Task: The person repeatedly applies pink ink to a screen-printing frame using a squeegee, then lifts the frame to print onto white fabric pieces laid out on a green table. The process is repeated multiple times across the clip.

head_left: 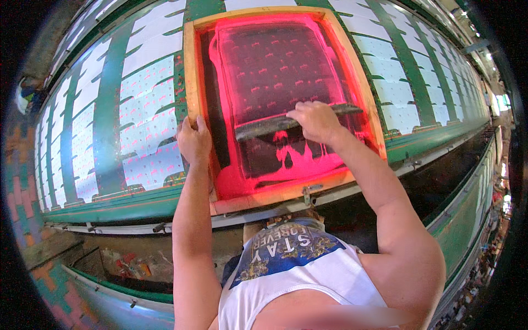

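Note:
A wooden-framed printing screen [190,71] lies on the long green table, its dark mesh smeared with bright pink ink [300,165]. My right hand [316,122] is closed over the top of a dark squeegee [258,127], which spans most of the mesh at a slight slant, its right end farther from me. Thick ink lies on the near side of the squeegee; beyond it, rows of small pink marks show through the mesh. On the frame's left side rail rests my left hand [194,142], fingers curled over the wood.
White panels printed with small marks [146,126] lie in columns left of the screen, and similar panels [388,82] to its right. A metal rail [247,219] with a small clamp [311,192] runs along the near table edge. Another person [27,96] is at far left.

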The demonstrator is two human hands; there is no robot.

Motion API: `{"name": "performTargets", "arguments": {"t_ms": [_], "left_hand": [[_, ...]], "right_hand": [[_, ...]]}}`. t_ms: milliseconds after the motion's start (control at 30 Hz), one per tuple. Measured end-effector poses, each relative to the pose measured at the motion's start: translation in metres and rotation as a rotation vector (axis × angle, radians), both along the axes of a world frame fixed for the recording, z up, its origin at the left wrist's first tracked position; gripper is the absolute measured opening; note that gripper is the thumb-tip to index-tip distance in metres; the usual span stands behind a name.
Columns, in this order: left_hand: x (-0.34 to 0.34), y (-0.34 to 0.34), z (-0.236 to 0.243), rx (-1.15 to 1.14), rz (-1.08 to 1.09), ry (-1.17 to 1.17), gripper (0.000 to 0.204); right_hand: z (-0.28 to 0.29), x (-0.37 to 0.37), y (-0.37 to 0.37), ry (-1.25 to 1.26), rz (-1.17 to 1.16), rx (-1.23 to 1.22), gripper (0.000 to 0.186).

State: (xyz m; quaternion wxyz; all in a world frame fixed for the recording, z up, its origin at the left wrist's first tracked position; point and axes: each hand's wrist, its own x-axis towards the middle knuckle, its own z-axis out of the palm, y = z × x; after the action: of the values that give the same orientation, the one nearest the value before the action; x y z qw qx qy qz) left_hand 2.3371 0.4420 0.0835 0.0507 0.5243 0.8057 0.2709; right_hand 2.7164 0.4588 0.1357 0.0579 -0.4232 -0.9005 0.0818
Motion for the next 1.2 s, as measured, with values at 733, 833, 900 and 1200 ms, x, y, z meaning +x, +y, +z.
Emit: {"name": "performTargets", "arguments": {"t_ms": [733, 833, 900, 1200], "left_hand": [[0.005, -0.001, 0.011, -0.053, 0.012, -0.061, 0.054], [0.006, -0.001, 0.011, -0.081, 0.035, -0.075, 0.055], [0.007, -0.001, 0.012, -0.095, 0.048, -0.083, 0.053], [0.009, -0.002, 0.001, -0.014, 0.12, -0.119, 0.05]], "right_hand": [[0.048, 0.013, 0.013, -0.224, 0.045, -0.583, 0.037], [0.032, 0.011, 0.096, -0.13, -0.001, -0.387, 0.039], [0.018, 0.007, 0.155, -0.047, -0.05, -0.223, 0.04], [-0.029, -0.032, 0.366, 0.004, -0.163, 0.107, 0.048]]}}
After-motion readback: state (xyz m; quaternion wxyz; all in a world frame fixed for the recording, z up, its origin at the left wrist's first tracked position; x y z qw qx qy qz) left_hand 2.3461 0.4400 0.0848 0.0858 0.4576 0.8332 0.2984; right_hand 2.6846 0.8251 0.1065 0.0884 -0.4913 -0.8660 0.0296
